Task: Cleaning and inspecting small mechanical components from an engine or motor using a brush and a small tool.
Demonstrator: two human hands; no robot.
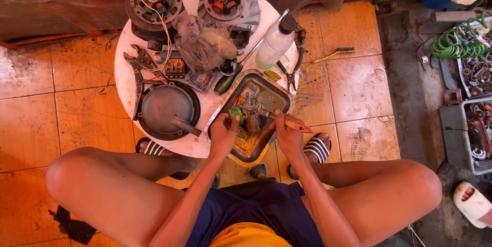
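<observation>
Bare knees frame the view, and between them both hands reach forward into a metal tray (279,89) at the near edge of the round white bench (123,72). Left hand (224,133) has its fingers closed on a small green part (236,113) just left of the grimy carburettor (251,113), which stands between the two hands; right hand (287,133) grips a red-handled brush (294,124), its long axis running leftward to the carburettor. Around the tray lie a rag (202,44), a spray bottle (274,44), pliers and engine parts, above an orange tiled floor (353,83).

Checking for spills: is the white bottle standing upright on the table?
No, the bottle lies on its side on the table beside the tray.
</observation>
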